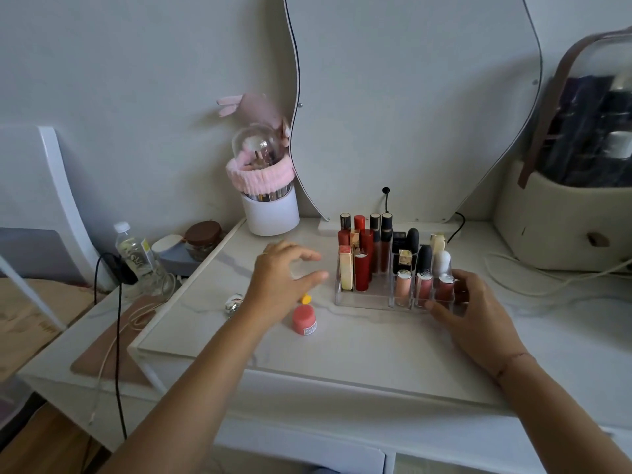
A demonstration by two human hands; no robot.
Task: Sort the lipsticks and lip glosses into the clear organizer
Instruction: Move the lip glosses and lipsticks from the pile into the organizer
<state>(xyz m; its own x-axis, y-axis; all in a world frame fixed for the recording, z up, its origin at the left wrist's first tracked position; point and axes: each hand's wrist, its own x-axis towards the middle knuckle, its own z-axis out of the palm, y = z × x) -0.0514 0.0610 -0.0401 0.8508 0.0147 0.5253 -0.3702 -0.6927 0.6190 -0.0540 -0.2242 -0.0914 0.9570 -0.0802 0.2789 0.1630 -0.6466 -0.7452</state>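
Organizer [362, 299] holds upright lipsticks [362, 268].

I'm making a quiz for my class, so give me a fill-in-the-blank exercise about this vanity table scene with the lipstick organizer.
1. The right hand rests against the clear organizer's ____ end.
2. The left hand hovers open above a small ____ jar.
3. The lipsticks in the organizer stand ____.
4. The brush holder wears a fluffy ____ headband.

Missing words: right; pink; upright; pink
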